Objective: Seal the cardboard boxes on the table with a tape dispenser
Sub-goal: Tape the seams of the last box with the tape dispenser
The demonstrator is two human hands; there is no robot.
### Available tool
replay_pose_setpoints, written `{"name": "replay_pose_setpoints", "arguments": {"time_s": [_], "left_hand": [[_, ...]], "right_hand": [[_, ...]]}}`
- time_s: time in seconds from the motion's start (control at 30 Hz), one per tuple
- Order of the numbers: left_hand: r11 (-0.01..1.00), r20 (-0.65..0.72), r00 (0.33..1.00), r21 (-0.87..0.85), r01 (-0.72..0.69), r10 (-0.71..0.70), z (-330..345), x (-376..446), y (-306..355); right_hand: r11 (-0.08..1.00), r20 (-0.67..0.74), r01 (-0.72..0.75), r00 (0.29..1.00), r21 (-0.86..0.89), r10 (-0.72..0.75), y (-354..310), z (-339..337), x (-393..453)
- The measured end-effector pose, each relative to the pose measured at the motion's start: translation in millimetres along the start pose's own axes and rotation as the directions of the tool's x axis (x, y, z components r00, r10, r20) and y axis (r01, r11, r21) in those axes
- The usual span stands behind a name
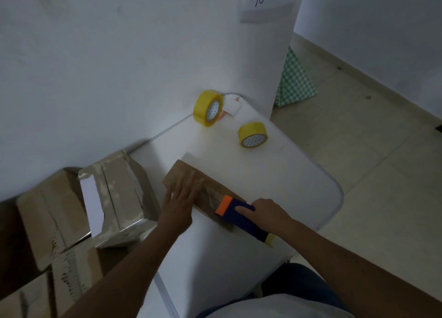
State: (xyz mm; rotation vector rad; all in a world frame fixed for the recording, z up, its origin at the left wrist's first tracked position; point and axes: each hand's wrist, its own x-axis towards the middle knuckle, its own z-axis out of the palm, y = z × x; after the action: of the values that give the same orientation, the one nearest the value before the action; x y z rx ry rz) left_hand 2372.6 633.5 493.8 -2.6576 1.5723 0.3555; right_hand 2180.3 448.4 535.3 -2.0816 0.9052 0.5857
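- One small cardboard box (186, 177) is being worked on; it lies flat on the white table (275, 174), near the front edge, between the two hands.
- The box is judged light and fairly stiff, though its thin board would probably dent under hard pressure; a flat palm on the top is the sensible hold, since a box this light is likely to slide on the smooth tabletop.
- The left hand (180, 199) is laid flat on the far end of the box, fingers straight and spread, pressing down and gripping nothing.
- The tape dispenser (239, 216), dark blue plastic with an orange front piece, is set on the near end of the box; it is clasped by the right hand (265, 212), the forefinger stretched along its top.
- A bit of yellow roll shows at the dispenser's back end; whether tape is already stuck along the seam cannot be told.
- Two spare yellow tape rolls are seen on the table further off: one roll (208, 108) stands on edge by the wall, the other roll (253, 134) lies near it.
- A taped box (114, 198), glossy and wrinkled with tape, is stacked with plainer brown boxes (47, 212) to the left of the table.
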Motion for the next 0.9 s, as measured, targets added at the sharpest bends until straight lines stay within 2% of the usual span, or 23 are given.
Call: {"name": "replay_pose_setpoints", "arguments": {"time_s": [0.07, 0.3, 0.57, 0.7, 0.8, 0.9], "left_hand": [[0.997, 0.061, 0.996, 0.021, -0.071, 0.069, 7.3, -3.1, 7.9], [0.997, 0.166, 0.986, 0.077, -0.028, 0.015, 17.8, -0.3, 8.6], [0.996, 0.212, 0.977, 0.090, -0.011, -0.008, 13.5, 0.9, 12.5], [1.000, 0.203, 0.979, -0.009, 0.016, -0.014, 2.1, 3.2, 19.6], [0.994, 0.066, 0.997, -0.101, -0.029, 0.036, -1.8, -1.8, 27.0], [0.989, 0.137, 0.989, -0.142, -0.037, 0.057, 1.7, -2.6, 29.2]], "right_hand": [[1.000, 0.002, -0.009, 1.000, -0.014, 0.009, -0.6, -0.9, 0.6], [0.999, -0.018, 0.039, 0.999, 0.010, -0.038, 8.2, 0.8, -5.4], [0.998, 0.059, 0.004, 0.998, 0.059, -0.007, 49.3, -7.1, -17.6], [0.998, 0.013, 0.024, 1.000, 0.060, -0.025, 46.8, -2.0, -12.5], [0.997, -0.012, 0.031, 0.999, 0.067, -0.030, 37.7, 3.4, -7.4], [0.996, -0.003, 0.043, 0.999, 0.084, -0.043, 16.4, 9.9, 3.2]]}}
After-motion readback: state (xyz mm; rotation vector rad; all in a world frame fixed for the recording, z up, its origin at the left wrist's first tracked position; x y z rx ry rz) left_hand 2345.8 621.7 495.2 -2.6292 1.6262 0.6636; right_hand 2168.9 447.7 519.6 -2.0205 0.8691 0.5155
